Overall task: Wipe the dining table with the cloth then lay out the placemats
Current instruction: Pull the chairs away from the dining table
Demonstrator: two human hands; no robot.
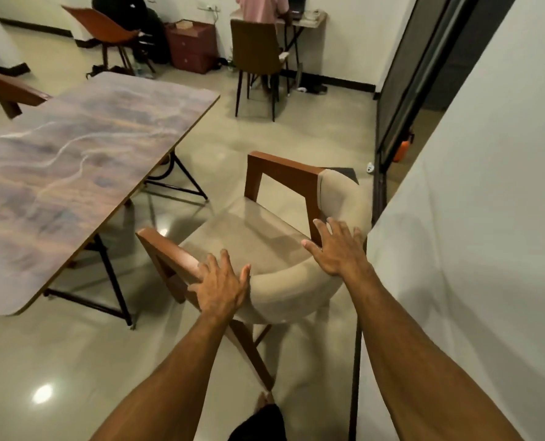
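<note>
The dining table with a marbled purple-brown top and black metal legs stands at the left. No cloth and no placemat is in view. In front of me is a beige padded chair with brown wooden arms, pulled away from the table. My left hand lies on the left end of its curved backrest, fingers spread. My right hand rests on the right side of the backrest, fingers also apart. Neither hand is closed around anything.
A white wall is close on my right, beside a dark sliding door frame. Another wooden chair sits at the table's far left. At the back, two people sit on chairs near a red cabinet and a small desk.
</note>
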